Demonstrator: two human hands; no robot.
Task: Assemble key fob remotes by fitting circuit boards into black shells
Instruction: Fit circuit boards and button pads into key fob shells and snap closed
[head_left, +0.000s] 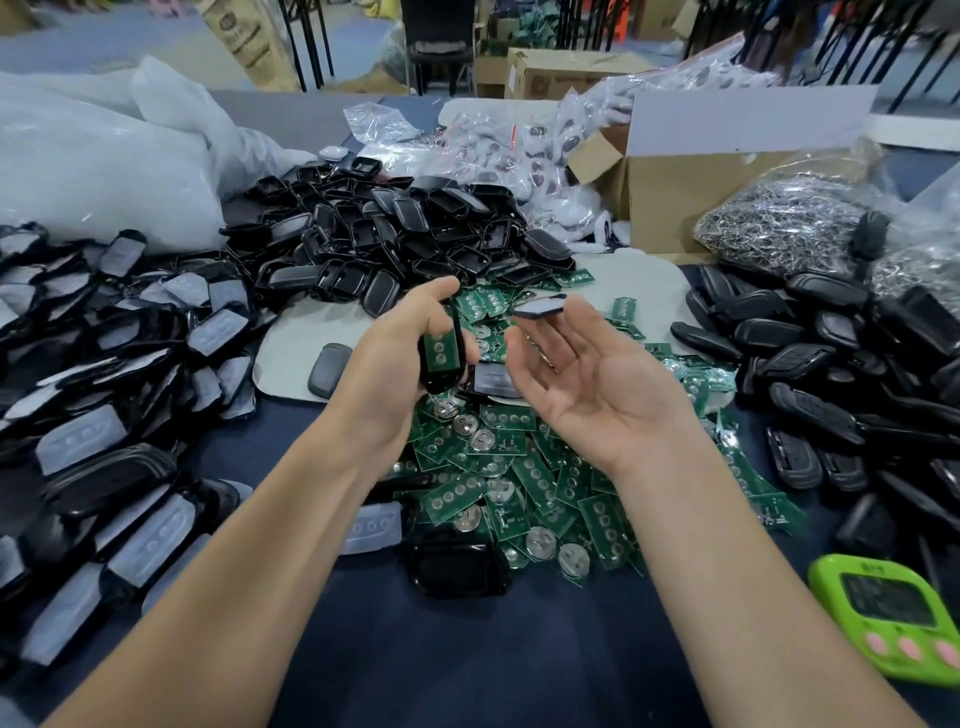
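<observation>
workbench, dark blue table (467, 654), viewed from the head. left hand (400, 358): raised over the middle, fingers curled round a black shell (435, 382) held upright, with a green circuit board (440, 347) seated inside it. right hand (597, 384): palm up beside the left, close but apart, fingers mostly straight; a black-rimmed cover (540, 310) with a grey pad sits at its fingertips, and whether it is pinched or only resting there cannot be told. centre, beneath both hands: loose pile of boards (498, 467), some showing round coin cells. 12 o'clock: heap of empty shells (395, 234). 9 o'clock: spread of covers with grey pads (104, 374). 3 o'clock: stack of closed black fobs (831, 379). 5 o'clock: green timer (893, 618) at the table edge. 1 o'clock: open cardboard box (675, 197). 2 o'clock: clear bag of metal rings (779, 223). 10 o'clock: large white plastic bag (78, 156).
</observation>
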